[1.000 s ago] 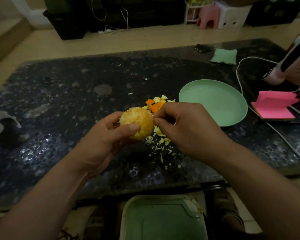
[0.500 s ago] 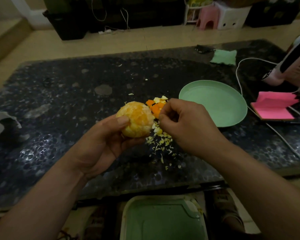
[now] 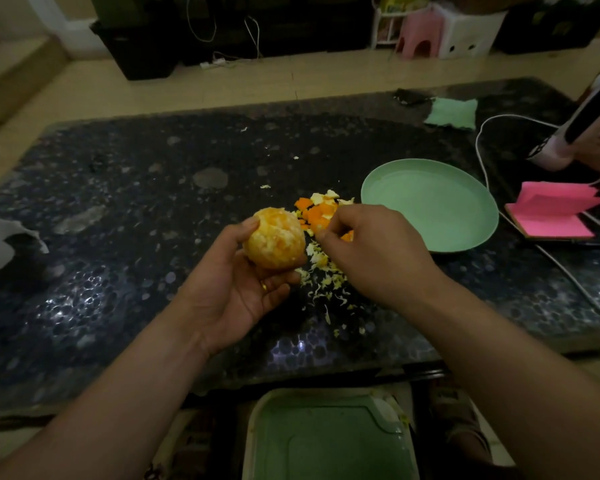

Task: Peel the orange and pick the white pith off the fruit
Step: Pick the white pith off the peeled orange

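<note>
You're picking pith: your left grip (image 3: pixel 236 292) clasps the peeled orange (image 3: pixel 274 239) over the counter's (image 3: pixel 118 188) middle, while your right grip (image 3: pixel 371 251) curls beside it above the scrap pile (image 3: pixel 323 282), though I cannot tell whether it holds anything, and the next move is probably to pinch another white patch.

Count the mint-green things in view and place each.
3: plate on the table right of the peel scraps; cloth near the table's far edge; tub below its near edge. None seems hidden.

A home living room: dark pebble-patterned table (image 3: pixel 118 202); pink plastic stool (image 3: pixel 418 34); tiled floor (image 3: pixel 326 81)
</note>
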Tool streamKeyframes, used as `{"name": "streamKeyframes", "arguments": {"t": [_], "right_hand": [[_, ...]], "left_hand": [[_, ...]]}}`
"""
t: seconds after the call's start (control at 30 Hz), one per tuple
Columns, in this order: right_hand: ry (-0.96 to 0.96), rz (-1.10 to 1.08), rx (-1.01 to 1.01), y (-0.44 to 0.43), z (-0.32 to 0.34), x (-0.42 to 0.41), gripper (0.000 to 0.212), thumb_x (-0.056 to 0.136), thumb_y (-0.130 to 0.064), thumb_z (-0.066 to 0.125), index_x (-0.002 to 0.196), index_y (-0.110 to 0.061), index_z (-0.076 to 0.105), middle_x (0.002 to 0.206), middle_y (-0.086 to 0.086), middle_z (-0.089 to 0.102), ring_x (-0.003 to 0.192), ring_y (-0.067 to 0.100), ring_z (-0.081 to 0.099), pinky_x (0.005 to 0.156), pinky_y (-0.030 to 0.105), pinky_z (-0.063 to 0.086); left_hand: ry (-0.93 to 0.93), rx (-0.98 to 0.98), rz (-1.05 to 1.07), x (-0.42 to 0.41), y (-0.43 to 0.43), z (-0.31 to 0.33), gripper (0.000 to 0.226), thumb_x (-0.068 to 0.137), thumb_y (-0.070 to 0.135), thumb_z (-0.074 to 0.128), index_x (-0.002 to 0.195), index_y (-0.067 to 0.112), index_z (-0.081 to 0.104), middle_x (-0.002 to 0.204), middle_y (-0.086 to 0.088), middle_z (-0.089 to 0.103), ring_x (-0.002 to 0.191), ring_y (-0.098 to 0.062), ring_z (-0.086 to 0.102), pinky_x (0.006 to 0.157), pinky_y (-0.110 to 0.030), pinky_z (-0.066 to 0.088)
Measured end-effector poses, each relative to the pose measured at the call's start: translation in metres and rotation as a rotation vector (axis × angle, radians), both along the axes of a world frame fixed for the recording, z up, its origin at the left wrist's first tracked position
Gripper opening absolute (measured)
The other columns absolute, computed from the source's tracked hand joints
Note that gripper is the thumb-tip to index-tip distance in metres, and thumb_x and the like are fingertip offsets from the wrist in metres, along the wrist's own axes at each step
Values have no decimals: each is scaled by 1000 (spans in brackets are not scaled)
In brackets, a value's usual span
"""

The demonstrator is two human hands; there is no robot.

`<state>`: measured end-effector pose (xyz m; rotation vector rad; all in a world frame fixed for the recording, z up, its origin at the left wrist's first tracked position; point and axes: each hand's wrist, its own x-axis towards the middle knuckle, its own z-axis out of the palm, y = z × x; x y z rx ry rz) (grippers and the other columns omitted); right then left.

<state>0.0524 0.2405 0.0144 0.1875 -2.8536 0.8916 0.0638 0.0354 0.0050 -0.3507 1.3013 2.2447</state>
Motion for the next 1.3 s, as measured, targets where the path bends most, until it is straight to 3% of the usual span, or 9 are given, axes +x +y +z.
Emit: {"name": "streamKeyframes", "arguments": {"t": [0.1, 0.2, 0.27, 0.37, 0.47, 0.87, 1.0, 1.13, 1.3], "right_hand": [[8, -8, 11, 0, 0, -1, 4, 95, -33, 67, 95, -30, 68, 98, -14, 64, 100, 16, 59, 84, 39, 47], [19, -17, 40, 1, -2, -1, 14, 98, -37, 65, 91, -27, 71, 93, -11, 67, 94, 17, 61, 78, 36, 44], [3, 14, -26, 2, -1, -1, 10, 97, -30, 66, 105, -29, 72, 106, -11, 69, 103, 13, 63, 86, 37, 51], [-46, 58, -223, 2, 4, 0, 4, 97, -29, 71, 100, -31, 71, 95, -16, 71, 89, -1, 65, 77, 21, 53], [-55, 111, -262, 1, 8, 4, 4, 97, -34, 74, 93, -34, 73, 84, -21, 70, 85, -7, 65, 70, 7, 45], [50, 85, -181, -1, 11, 10, 10, 96, -26, 70, 87, -26, 73, 77, -12, 70, 75, 7, 65, 72, 40, 58], [80, 90, -217, -3, 13, 13, 8, 92, -23, 71, 84, -24, 71, 73, -11, 67, 72, 6, 64, 69, 28, 52], [99, 98, -260, -3, 12, 11, 5, 93, -22, 70, 88, -23, 72, 76, -11, 68, 72, 7, 64, 67, 35, 56], [10, 139, -378, 0, 15, 11, 8, 99, -22, 69, 99, -25, 76, 81, -16, 71, 77, 0, 67, 67, 13, 49]], "left_hand": [[5, -1, -1, -1, 2, -4, 67, 90, 48, 67, 142, 7, 62, 122, -23, 72, 85, -24, 72, 66, -27, 61], [13, 16, 14, -2, 4, -4, 64, 89, 41, 69, 142, 8, 61, 120, -22, 72, 90, -26, 71, 71, -28, 61], [12, 24, 28, -2, 5, -3, 59, 90, 38, 67, 141, 8, 62, 121, -22, 72, 92, -27, 71, 72, -28, 62], [18, 28, 47, -2, 5, -1, 53, 91, 35, 66, 138, 11, 65, 131, -23, 70, 98, -29, 71, 76, -30, 63], [39, 44, 64, -3, 2, -1, 50, 93, 33, 67, 139, 12, 66, 135, -20, 70, 102, -28, 72, 80, -31, 64], [106, -23, 61, -1, 5, -2, 57, 81, 32, 78, 132, 9, 70, 134, -17, 71, 112, -25, 73, 100, -40, 60], [101, 1, 45, 1, 6, 1, 55, 80, 34, 77, 129, 10, 73, 132, -15, 73, 108, -23, 74, 97, -38, 62], [98, 54, 39, 2, 5, 4, 56, 85, 35, 73, 135, 9, 69, 132, -16, 72, 107, -23, 75, 93, -35, 63], [99, 78, 62, 1, 1, 8, 47, 84, 33, 71, 126, 12, 75, 129, -15, 74, 103, -24, 76, 89, -34, 64]]}}
